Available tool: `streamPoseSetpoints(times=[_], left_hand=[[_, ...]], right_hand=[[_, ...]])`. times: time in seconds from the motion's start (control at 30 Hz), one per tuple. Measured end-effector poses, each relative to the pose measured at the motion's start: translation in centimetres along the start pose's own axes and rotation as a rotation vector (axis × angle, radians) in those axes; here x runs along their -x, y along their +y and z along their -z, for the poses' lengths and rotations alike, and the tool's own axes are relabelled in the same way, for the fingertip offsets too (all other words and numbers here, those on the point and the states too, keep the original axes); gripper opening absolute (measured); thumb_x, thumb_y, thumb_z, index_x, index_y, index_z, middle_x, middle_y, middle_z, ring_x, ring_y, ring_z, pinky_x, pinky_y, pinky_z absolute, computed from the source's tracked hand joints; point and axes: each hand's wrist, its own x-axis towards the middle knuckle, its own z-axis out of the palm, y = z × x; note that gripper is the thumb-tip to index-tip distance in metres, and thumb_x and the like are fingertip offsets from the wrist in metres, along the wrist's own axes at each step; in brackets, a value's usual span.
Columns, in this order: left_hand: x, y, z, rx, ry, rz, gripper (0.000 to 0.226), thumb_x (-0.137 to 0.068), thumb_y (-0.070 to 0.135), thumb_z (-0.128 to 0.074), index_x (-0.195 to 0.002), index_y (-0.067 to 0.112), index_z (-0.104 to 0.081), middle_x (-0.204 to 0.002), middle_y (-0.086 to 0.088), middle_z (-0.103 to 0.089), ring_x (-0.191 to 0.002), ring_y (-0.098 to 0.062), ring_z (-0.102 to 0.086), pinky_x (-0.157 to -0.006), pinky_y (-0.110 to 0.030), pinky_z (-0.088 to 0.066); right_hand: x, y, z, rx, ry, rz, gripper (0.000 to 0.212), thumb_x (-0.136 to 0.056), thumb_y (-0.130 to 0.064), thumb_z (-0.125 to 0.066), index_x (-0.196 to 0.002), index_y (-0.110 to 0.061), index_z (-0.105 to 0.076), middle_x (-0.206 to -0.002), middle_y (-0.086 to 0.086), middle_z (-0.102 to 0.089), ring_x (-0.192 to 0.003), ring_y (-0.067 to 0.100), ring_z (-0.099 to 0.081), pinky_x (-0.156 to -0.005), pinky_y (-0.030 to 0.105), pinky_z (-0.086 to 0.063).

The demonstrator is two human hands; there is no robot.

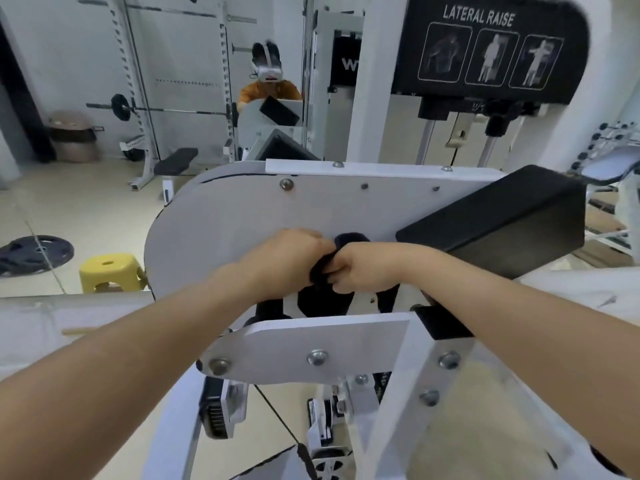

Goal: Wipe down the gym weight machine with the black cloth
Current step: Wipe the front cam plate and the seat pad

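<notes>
Against the white plate [242, 216] of the weight machine, the left hand [287, 261] and right hand [360, 268] meet, fingers curled around the bunched black cloth [346, 242], mostly hidden between them.

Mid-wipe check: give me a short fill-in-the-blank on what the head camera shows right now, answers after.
1. Both the left hand and right hand grip the ____ cloth.
2. The hands are in front of the machine's white ____-cornered plate.
3. The placard reads LATERAL ____.
4. The plastic stool on the floor is ____.

Missing words: black; rounded; RAISE; yellow
</notes>
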Motion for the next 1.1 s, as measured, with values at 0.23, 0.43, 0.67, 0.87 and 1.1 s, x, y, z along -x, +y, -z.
streamPoseSetpoints(times=[0.23, 0.43, 0.67, 0.87, 1.1], left_hand=[[1.7, -2.3, -0.1, -0.287, -0.099, -0.063, 0.024, -0.082, 0.006, -0.056, -0.100, 0.016, -0.068, -0.104, -0.002, -0.061, -0.088, -0.029, -0.061, -0.070, -0.036, -0.049], [10.2, -8.0, 1.6, -0.293, 0.109, 0.229, 0.016, -0.072, 0.003, -0.067, -0.079, 0.015, -0.073, -0.069, -0.003, -0.046, -0.058, -0.031, -0.052, -0.046, -0.031, -0.034], [17.8, -6.4, -1.0, -0.085, -0.083, 0.644, 0.021, -0.081, 0.009, -0.059, -0.064, 0.020, -0.056, -0.072, -0.004, -0.054, -0.062, -0.024, -0.046, -0.053, -0.031, -0.040], [22.2, 0.1, 6.0, 0.782, 0.099, 0.691, 0.007, -0.076, 0.013, -0.062, -0.073, 0.013, -0.068, -0.054, 0.002, -0.060, -0.051, -0.013, -0.052, -0.053, -0.030, -0.041], [21.7, 12.0, -1.8, 1.140, -0.325, 0.516, 0.024, -0.086, 0.004, -0.046, -0.071, 0.007, -0.064, -0.055, -0.007, -0.062, -0.053, -0.023, -0.056, -0.057, -0.026, -0.047]], right_hand=[[0.7, 0.2, -0.2, -0.198, 0.200, -0.046, 0.032, -0.096, -0.019, -0.054, -0.124, -0.028, -0.065, -0.118, -0.013, -0.062, -0.099, 0.008, -0.055, -0.087, 0.019, -0.041], [-1.9, -5.5, -0.9, -0.349, 0.276, 0.116, 0.046, -0.094, -0.014, -0.055, -0.138, -0.027, -0.053, -0.089, -0.015, -0.054, -0.076, 0.003, -0.051, -0.070, 0.014, -0.042], [-2.5, -10.1, -4.4, -0.205, 0.403, 0.151, 0.050, -0.091, -0.005, -0.049, -0.140, -0.018, -0.052, -0.145, 0.001, -0.050, -0.134, 0.019, -0.045, -0.112, 0.027, -0.033], [8.6, -9.5, -6.4, -0.725, 0.760, 0.278, 0.032, -0.085, 0.000, -0.055, -0.091, -0.022, -0.077, -0.072, -0.018, -0.070, -0.071, -0.002, -0.064, -0.069, 0.013, -0.049], [13.7, -1.7, -17.9, -0.316, 0.047, -0.149, 0.029, -0.088, -0.006, -0.053, -0.098, -0.019, -0.077, -0.073, -0.018, -0.064, -0.063, -0.008, -0.059, -0.056, 0.006, -0.040]])
